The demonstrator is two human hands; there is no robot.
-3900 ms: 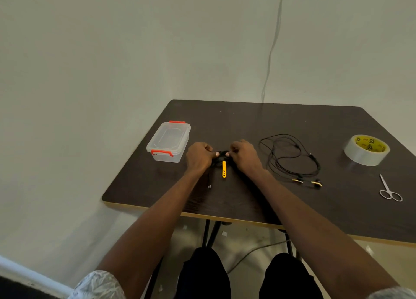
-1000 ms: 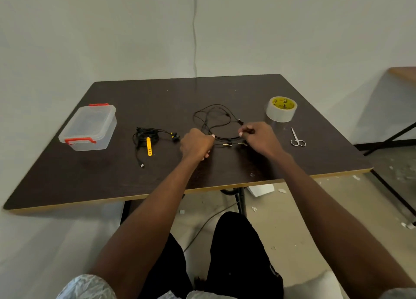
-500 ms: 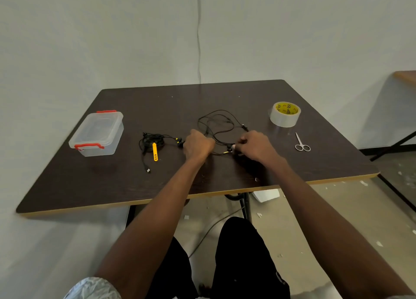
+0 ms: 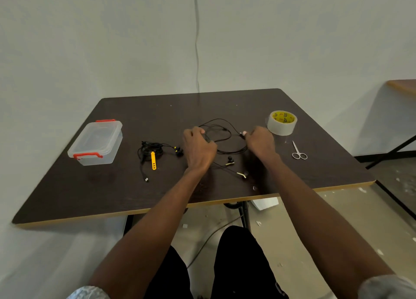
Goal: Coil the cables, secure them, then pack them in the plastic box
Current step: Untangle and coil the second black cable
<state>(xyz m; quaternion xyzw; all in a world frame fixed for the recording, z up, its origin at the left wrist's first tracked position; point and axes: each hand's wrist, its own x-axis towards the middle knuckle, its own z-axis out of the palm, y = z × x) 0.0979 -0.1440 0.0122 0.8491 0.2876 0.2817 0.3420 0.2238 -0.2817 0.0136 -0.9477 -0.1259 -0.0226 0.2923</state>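
Observation:
A loose black earphone cable (image 4: 221, 138) lies spread in loops at the middle of the dark table (image 4: 112, 197). My left hand (image 4: 198, 149) is closed on its left part, my right hand (image 4: 258, 141) pinches its right end, and its two earbuds (image 4: 236, 169) trail towards me. To the left lies a coiled black cable (image 4: 150, 151) bound with a yellow tie (image 4: 153, 160), its plug end loose. The clear plastic box (image 4: 95, 142) with red clips stands shut at the table's left.
A roll of clear tape (image 4: 281, 123) with a yellow core sits just right of my right hand. Small scissors (image 4: 299, 151) lie nearer me. Another table's corner (image 4: 403, 87) shows at the far right. A thin wire (image 4: 197, 51) hangs down the wall.
Both hands have moved away from me and apart along the loose cable, leaving its earbuds behind on the table. Several seconds ago they were at the tied coil.

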